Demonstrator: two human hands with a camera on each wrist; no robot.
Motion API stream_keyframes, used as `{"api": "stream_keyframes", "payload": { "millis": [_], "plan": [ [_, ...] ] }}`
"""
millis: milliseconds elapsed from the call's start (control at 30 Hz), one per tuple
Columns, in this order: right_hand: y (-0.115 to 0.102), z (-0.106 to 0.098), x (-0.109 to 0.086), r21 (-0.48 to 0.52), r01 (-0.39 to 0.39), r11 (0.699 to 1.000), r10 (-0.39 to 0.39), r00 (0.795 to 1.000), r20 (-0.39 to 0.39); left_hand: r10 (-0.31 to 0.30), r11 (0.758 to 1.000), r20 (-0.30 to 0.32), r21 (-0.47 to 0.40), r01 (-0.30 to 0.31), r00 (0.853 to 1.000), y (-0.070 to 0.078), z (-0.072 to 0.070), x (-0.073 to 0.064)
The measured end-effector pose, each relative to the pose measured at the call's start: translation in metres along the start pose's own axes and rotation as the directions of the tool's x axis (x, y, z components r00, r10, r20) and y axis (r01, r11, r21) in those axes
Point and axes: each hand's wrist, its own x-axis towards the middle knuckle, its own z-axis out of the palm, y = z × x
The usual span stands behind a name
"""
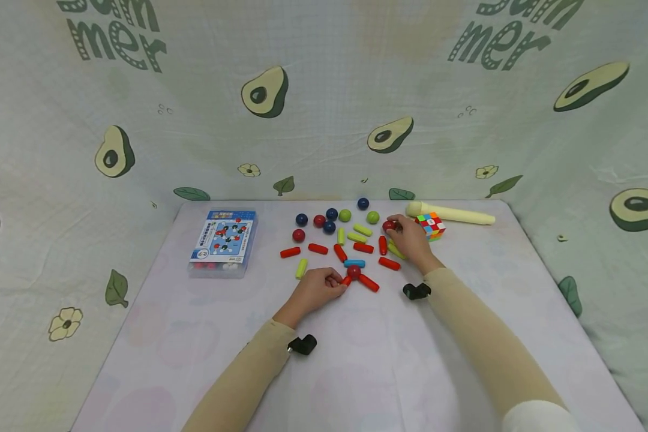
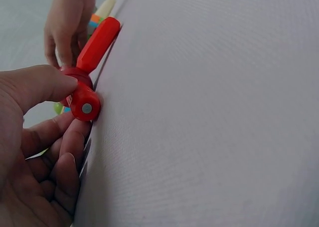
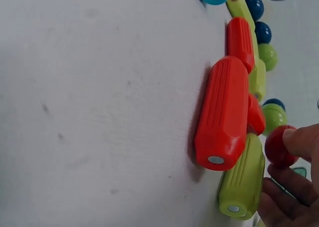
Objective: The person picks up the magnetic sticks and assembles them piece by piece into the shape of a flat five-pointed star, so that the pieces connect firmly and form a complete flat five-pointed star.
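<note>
Pinching a red rod [image 2: 85,106]: left hand [image 1: 317,285], thumb above, fingers below. Rod touches the first red ball [image 1: 353,272] at its 7 o'clock; second red rod [image 1: 369,283] meets it at 4. Right hand [image 1: 413,240] grips another red ball [image 1: 389,226], 1 o'clock of the first. Blue rod [image 1: 356,263] at 12, colour cube [image 1: 431,224] at 2, boxed kit [image 1: 228,239] between 9 and 10.

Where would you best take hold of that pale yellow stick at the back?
I'd pinch the pale yellow stick across its right half, from above: it lies sideways, that half looks slimmer, and the colourful cube sits before its thicker left half.
</note>
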Motion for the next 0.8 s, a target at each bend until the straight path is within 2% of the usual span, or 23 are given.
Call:
{"api": "stream_keyframes", "payload": {
  "millis": [200,467,800],
  "plan": [
    [-0.008,-0.001,-0.016,-0.012,0.091,0.996,-0.091,0.996,0.015,0.02,1.0,0.001,-0.012,-0.02,1.0,0.001,-0.001,0.0],
    [-0.021,0.0,-0.045,0.035,0.128,0.991,-0.129,0.99,0.05,0.009,1.0,0.014,-0.018,-0.009,1.0,0.002,-0.003,0.0],
    [-0.025,0.011,-0.084,0.064,0.192,0.979,-0.196,0.978,0.067,0.011,1.0,0.024,-0.006,-0.011,1.0,0.002,-0.004,0.0]
  ]
}}
